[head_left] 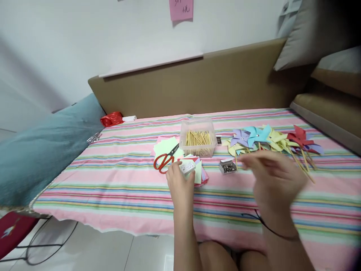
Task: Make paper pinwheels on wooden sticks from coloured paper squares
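Note:
My left hand (180, 180) grips a small white box (187, 167) between thumb and fingers, above a stack of coloured paper squares (199, 177). Close by lie red-handled scissors (163, 161) on pale green paper sheets (166, 146). To the right, my right hand (273, 177) is raised over the cloth and blurred by motion; its fingers look drawn together, but whether anything is between them I cannot make out. Nearest to it are an open little box of metal pins (228, 166) and several paper pinwheels (256, 136) on wooden sticks.
A clear plastic tub (197, 126) full of wooden sticks (198, 138) stands behind the paper stack, a small dark-and-white box (218, 140) beside it. A striped cloth (118, 188) covers the seat. At the far left lie a red plastic bag (112, 119) and a blue cushion (53, 146).

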`<state>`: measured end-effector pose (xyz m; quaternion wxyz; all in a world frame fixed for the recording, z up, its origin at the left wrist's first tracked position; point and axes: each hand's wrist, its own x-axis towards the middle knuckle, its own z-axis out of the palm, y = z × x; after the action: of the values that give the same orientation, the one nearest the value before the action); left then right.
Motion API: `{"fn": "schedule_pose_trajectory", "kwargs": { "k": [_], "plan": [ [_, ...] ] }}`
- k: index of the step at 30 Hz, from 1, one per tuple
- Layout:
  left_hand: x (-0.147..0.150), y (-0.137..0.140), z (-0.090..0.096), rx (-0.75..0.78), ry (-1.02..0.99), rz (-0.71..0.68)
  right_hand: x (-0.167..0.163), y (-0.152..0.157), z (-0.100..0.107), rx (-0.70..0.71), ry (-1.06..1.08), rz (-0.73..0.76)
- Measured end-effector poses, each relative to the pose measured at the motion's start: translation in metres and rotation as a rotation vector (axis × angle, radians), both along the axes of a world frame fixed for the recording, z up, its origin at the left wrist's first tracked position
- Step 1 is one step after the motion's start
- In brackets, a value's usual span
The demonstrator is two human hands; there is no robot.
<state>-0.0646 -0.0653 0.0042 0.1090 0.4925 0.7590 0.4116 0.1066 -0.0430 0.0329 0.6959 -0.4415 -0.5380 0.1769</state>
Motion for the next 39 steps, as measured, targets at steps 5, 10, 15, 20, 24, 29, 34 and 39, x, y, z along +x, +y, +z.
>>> {"fn": "schedule_pose_trajectory", "kwargs": {
  "k": [5,10,15,20,24,29,34,39],
  "plan": [
    [-0.020,0.035,-0.025,-0.152,-0.182,0.073,-0.025,0.034,-0.042,-0.392,0.028,0.286],
    [-0.024,0.036,-0.051,-0.140,-0.278,0.048,-0.034,0.039,-0.066,-0.552,-0.105,0.379],
    [-0.021,0.036,-0.052,-0.108,-0.221,0.034,-0.036,0.038,-0.076,-0.660,-0.175,0.410],
    [-0.024,0.029,-0.049,-0.108,-0.309,-0.022,-0.041,0.039,-0.080,-0.691,-0.143,0.404],
    [-0.025,0.026,-0.046,-0.094,-0.418,-0.023,-0.041,0.039,-0.080,-0.727,-0.112,0.393],
    [-0.021,0.023,-0.034,-0.087,-0.506,0.000,-0.037,0.038,-0.079,-0.746,-0.057,0.332],
    [-0.022,0.022,-0.030,-0.089,-0.600,0.017,-0.042,0.037,-0.077,-0.722,-0.082,0.352],
    [-0.025,0.023,-0.032,0.004,-0.675,0.038,-0.056,0.033,-0.078,-0.671,-0.193,0.361]
  ]
}}
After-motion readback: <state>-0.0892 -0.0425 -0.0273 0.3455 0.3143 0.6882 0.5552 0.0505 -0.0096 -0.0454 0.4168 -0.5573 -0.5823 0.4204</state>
